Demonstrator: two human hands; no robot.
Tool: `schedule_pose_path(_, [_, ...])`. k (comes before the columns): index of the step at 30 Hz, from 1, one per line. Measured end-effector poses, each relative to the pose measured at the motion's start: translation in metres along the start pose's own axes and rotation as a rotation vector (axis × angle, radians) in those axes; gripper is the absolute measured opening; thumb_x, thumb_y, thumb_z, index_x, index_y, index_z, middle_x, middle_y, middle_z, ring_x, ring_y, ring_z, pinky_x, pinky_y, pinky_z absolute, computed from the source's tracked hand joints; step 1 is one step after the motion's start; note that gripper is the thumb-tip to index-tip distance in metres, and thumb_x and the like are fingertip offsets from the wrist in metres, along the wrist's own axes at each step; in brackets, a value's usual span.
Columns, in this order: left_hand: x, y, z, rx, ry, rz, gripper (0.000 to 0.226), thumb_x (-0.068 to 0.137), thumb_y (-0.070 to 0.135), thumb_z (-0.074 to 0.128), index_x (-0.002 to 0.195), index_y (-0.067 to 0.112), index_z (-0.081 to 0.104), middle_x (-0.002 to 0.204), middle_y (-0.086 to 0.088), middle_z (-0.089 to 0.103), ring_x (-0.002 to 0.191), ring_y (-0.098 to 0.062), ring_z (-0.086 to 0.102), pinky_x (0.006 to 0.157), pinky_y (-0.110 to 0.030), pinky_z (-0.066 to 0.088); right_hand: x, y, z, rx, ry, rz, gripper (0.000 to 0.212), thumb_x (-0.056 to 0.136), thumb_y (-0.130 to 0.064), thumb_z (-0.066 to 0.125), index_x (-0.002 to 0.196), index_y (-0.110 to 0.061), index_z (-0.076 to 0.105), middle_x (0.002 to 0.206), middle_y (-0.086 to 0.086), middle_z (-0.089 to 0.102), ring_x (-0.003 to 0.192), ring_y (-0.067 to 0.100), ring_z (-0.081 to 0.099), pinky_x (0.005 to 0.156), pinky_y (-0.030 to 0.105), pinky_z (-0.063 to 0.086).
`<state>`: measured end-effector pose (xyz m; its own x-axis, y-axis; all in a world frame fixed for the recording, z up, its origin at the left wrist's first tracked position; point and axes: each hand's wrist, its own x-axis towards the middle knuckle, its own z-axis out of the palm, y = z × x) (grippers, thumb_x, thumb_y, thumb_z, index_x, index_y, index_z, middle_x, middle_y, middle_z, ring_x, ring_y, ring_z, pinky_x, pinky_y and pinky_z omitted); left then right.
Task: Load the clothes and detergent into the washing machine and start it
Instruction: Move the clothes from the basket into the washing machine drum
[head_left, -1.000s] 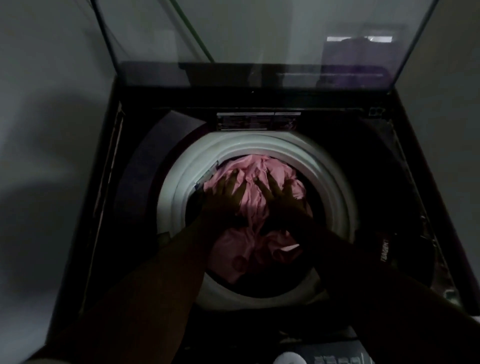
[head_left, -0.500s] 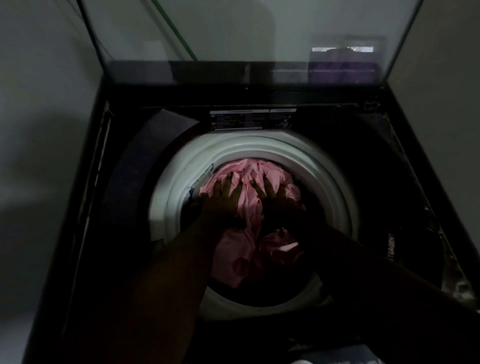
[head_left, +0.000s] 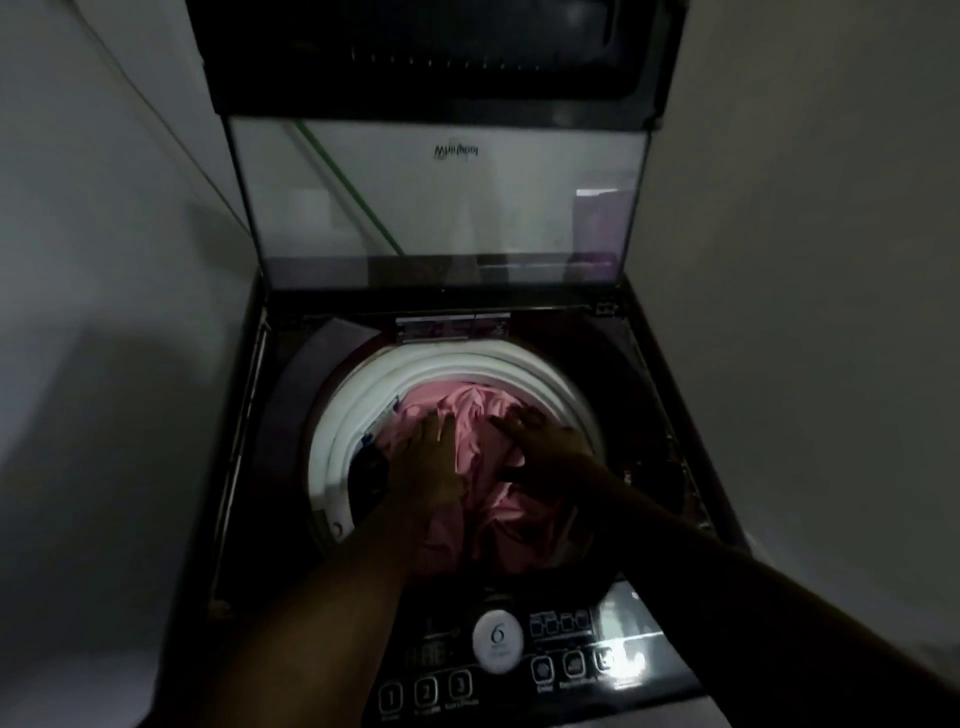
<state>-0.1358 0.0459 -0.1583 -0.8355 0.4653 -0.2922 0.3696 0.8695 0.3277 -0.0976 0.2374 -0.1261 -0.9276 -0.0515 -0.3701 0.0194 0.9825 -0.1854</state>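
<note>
Left hand, right hand flat on pink clothes; heap elongated near-far.

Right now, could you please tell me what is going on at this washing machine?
A person has both hands in the drum of a top-loading washer. The left hand and right hand lie flat, fingers straight, on pink clothes, pressing them down. The glass lid stands open. The control panel in front is untouched; no detergent is in view.
</note>
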Motion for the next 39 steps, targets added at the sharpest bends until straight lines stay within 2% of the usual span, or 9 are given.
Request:
schedule_pose_path(4, [-0.011,0.04,-0.021,-0.066,0.094,0.015,0.081,0.094,0.019,0.053,0.157,0.012,0.003,0.165,-0.006,0.002,0.152,-0.021,0.003,0.12,-0.034,0.011,-0.023,0.017,-0.021,-0.033,0.062,-0.005,0.077,0.086,-0.054,0.058,0.151,-0.037,0.019,0.162,0.001,0.007,0.149,0.02,0.004,0.117,0.041,0.021])
schedule_pose_path(6, [-0.015,0.059,-0.025,-0.076,0.123,0.006,0.079,0.094,0.019,0.054,0.156,0.01,0.006,0.165,-0.006,0.007,0.152,-0.022,0.008,0.12,-0.034,0.014,-0.037,0.028,-0.031,-0.024,0.127,0.0,0.074,0.087,-0.052,0.056,0.15,-0.036,0.02,0.162,0.003,0.008,0.149,0.021,0.004,0.117,0.04,0.02])
schedule_pose_path(12, [-0.041,0.14,-0.028,-0.15,0.259,0.038,0.082,0.089,0.016,0.061,0.155,0.01,0.015,0.163,-0.008,0.018,0.15,-0.022,0.018,0.12,-0.037,0.022,-0.112,0.076,-0.056,0.065,0.337,0.0,0.069,0.088,-0.043,0.056,0.15,-0.031,0.026,0.16,0.005,0.018,0.148,0.025,0.012,0.115,0.041,0.023])
schedule_pose_path(15, [-0.055,0.19,-0.024,-0.151,0.361,0.071,0.071,0.09,0.011,0.055,0.153,0.006,0.023,0.16,-0.012,0.025,0.149,-0.023,0.023,0.12,-0.033,0.019,-0.151,0.112,-0.064,0.069,0.434,-0.013,0.062,0.09,-0.037,0.054,0.147,-0.029,0.033,0.157,0.006,0.025,0.147,0.027,0.017,0.115,0.042,0.028])
schedule_pose_path(19, [-0.073,0.255,-0.016,-0.203,0.47,0.124,0.058,0.096,0.016,0.052,0.149,0.004,0.033,0.155,-0.015,0.036,0.144,-0.028,0.033,0.118,-0.037,0.027,-0.199,0.156,-0.068,0.088,0.527,-0.019,0.057,0.093,-0.034,0.051,0.147,-0.028,0.035,0.156,0.007,0.028,0.146,0.027,0.019,0.114,0.042,0.03])
schedule_pose_path(23, [-0.079,0.313,-0.003,-0.182,0.477,0.179,0.055,0.1,0.024,0.048,0.151,0.008,0.031,0.156,-0.011,0.035,0.146,-0.025,0.029,0.119,-0.036,0.024,-0.243,0.194,-0.067,0.102,0.514,0.034,0.058,0.096,-0.035,0.048,0.15,-0.03,0.027,0.159,0.004,0.02,0.148,0.024,0.013,0.117,0.039,0.023])
schedule_pose_path(29, [-0.08,0.376,0.018,-0.19,0.435,0.181,0.054,0.102,0.027,0.045,0.151,0.012,0.029,0.158,-0.008,0.032,0.148,-0.023,0.023,0.119,-0.038,0.025,-0.276,0.243,-0.064,0.155,0.461,0.117,0.059,0.098,-0.038,0.046,0.151,-0.032,0.02,0.16,0.005,0.016,0.148,0.024,0.01,0.115,0.042,0.023])
schedule_pose_path(34, [-0.067,0.398,0.035,-0.234,0.394,0.208,0.054,0.104,0.035,0.038,0.152,0.013,0.028,0.158,-0.006,0.031,0.149,-0.021,0.022,0.118,-0.037,0.025,-0.277,0.277,-0.052,0.192,0.477,0.169,0.058,0.097,-0.041,0.046,0.15,-0.031,0.024,0.159,0.008,0.019,0.147,0.027,0.014,0.115,0.044,0.025])
schedule_pose_path(39, [-0.046,0.405,0.066,-0.255,0.343,0.21,0.055,0.105,0.038,0.034,0.153,0.013,0.026,0.159,-0.005,0.03,0.149,-0.021,0.022,0.119,-0.038,0.024,-0.277,0.31,-0.036,0.178,0.459,0.243,0.059,0.097,-0.038,0.048,0.15,-0.031,0.023,0.161,0.009,0.009,0.148,0.027,0.01,0.116,0.043,0.022])
